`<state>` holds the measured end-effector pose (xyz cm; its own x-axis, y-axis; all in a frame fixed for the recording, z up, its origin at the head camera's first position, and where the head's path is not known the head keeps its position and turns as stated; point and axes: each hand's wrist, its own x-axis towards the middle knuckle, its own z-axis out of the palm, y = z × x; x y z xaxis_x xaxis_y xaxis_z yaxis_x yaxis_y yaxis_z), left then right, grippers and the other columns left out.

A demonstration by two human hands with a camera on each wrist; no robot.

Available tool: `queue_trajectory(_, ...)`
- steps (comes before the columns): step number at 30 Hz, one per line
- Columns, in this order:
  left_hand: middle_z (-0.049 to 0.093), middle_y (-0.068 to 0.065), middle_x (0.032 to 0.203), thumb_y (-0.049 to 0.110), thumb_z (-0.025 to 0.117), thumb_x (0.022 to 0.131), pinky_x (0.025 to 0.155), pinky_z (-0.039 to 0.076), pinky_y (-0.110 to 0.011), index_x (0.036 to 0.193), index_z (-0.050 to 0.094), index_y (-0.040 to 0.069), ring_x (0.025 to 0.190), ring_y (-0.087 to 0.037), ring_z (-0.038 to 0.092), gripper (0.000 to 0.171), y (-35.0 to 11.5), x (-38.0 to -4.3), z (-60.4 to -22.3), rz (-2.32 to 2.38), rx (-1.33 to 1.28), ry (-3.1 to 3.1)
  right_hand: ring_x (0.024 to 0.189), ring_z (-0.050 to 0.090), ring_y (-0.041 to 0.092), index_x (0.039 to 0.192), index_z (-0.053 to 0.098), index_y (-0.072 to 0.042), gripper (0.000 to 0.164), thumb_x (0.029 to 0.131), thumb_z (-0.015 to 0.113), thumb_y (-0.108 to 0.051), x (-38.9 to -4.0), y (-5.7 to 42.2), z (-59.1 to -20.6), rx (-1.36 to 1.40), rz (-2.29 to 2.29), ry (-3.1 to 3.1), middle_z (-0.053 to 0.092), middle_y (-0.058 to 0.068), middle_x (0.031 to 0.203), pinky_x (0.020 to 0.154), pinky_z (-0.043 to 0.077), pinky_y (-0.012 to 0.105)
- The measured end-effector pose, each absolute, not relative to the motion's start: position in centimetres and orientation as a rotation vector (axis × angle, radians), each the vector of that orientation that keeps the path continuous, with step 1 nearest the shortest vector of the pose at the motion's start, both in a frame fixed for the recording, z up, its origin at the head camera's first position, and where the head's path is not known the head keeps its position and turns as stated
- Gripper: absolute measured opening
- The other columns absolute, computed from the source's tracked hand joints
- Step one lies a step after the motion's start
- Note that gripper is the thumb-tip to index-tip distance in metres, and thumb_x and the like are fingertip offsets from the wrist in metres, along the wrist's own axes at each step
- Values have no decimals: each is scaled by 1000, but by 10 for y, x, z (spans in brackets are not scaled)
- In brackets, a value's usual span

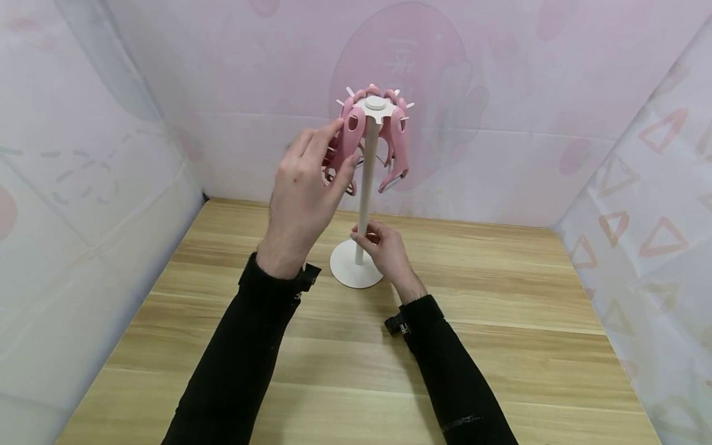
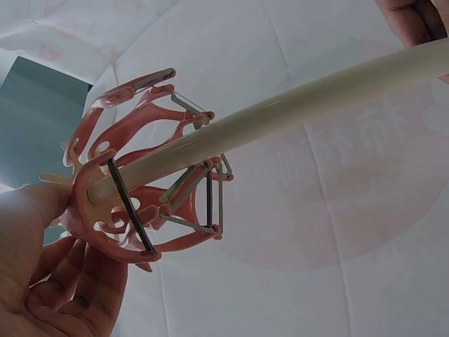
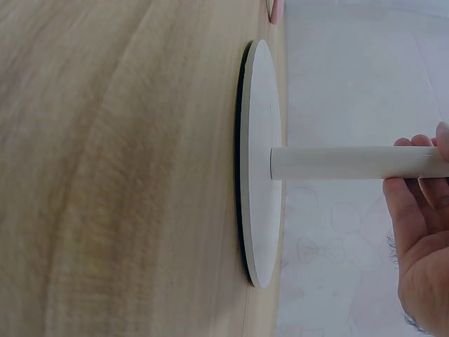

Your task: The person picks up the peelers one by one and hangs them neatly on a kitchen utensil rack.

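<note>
Several pink Y-shaped peelers (image 1: 397, 142) hang blade-down around the top of a white stand (image 1: 365, 179). My left hand (image 1: 303, 188) is at the stand's left side, its thumb and fingers pinching the handle of one peeler (image 1: 349, 136) near the top hooks. In the left wrist view that held peeler (image 2: 81, 217) is nearest the camera, its blade crossing in front of the pole. Low on the pole (image 3: 351, 163), my right hand (image 1: 389, 253) grips with thumb and curled fingers, just above the round base (image 1: 350, 272).
The base stands on a wood-grain table (image 1: 334, 371) toward its back edge. Pale printed cloth walls (image 1: 250, 74) rise behind and on both sides. A small pink thing (image 3: 276, 10) shows at the right wrist view's top edge.
</note>
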<state>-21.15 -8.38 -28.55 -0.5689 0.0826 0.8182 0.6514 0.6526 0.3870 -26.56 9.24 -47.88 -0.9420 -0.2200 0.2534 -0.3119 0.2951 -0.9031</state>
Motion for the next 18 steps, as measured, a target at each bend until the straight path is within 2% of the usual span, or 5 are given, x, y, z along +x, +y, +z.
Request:
queue_trajectory(9,64,-6,112,34,67,100,90,50,-35,139,62,8,100,-17,62,46,-90,-208,-289,-911,-568,-2079,108,69,17,109,75,-16,21,96,73,-32,-266,92,-480,504,1761,-2454,73,1,108,93,56,38)
queue_trajectory(18,64,-6,111,40,63,101,90,51,-36,136,65,9,101,-18,61,47,-103,-203,-297,-875,-542,-2126,108,69,17,109,75,-18,21,95,73,-34,-264,92,-477,472,1770,-2473,72,0,108,94,55,41)
